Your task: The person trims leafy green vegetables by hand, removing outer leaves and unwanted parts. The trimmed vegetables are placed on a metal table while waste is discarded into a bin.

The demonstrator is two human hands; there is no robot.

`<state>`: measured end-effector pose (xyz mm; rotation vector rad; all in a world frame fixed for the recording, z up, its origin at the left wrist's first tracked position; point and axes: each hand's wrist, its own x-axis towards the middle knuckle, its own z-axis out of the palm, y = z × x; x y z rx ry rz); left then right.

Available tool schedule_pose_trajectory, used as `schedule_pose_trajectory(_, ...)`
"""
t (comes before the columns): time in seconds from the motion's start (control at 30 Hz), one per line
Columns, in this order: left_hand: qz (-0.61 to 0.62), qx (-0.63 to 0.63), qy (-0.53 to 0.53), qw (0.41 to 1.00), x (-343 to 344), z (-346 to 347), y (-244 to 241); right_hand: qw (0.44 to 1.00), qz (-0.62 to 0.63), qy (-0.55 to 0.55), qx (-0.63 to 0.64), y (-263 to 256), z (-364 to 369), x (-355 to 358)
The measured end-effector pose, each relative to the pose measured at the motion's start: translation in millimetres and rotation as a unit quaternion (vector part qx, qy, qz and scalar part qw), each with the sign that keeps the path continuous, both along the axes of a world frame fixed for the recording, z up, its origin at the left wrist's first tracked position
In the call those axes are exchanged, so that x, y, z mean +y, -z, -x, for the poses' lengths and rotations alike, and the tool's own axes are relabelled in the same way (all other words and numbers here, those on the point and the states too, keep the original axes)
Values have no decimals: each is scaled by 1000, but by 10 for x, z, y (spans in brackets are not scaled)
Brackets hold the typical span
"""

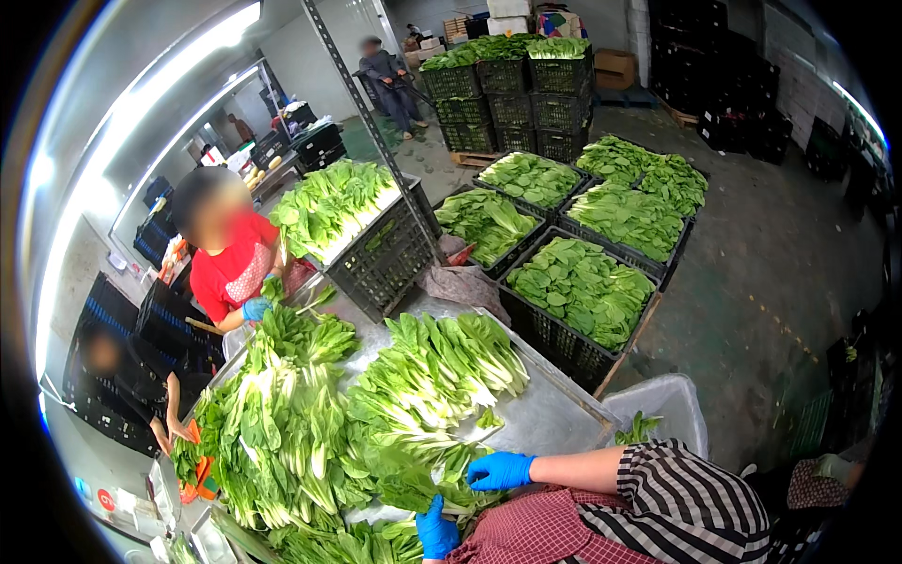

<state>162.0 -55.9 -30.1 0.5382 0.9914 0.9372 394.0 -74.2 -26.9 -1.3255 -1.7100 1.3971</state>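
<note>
My left hand [437,530], in a blue glove, is at the table's near edge, its thumb against a bunch of leafy greens [416,486] that it seems to grip. Just above and to the right, my right hand [500,471], also blue-gloved, has its fingers bent down over the same greens; whether it pinches any is hidden. Beyond lies a row of greens with white stalks [437,374] on the metal table [550,416]. A large heap of loose greens [282,437] covers the table's left part. A black crate [384,254] full of greens stands at the far end.
Across the table a person in red [236,275] handles greens with a blue glove; another person's arms [169,416] are at the left edge. Filled black crates [578,296] stand beyond the table. A lined bin [676,402] is at the right, and a perforated metal post [373,134] rises by the crate.
</note>
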Motion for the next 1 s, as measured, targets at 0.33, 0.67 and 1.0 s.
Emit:
schedule_pose_trajectory(0.33,-5,-30,3,1000,-30,67,-25,893,-172,394,132,-1368,-2370,1707)
schedule_pose_trajectory(0.67,15,-51,-12,999,0,107,195,809,-145,558,116,-2890,-3587,1712)
schedule_pose_trajectory(1.0,12,-63,-12,998,-13,107,173,845,-114,502,144,-2392,-3382,1714)
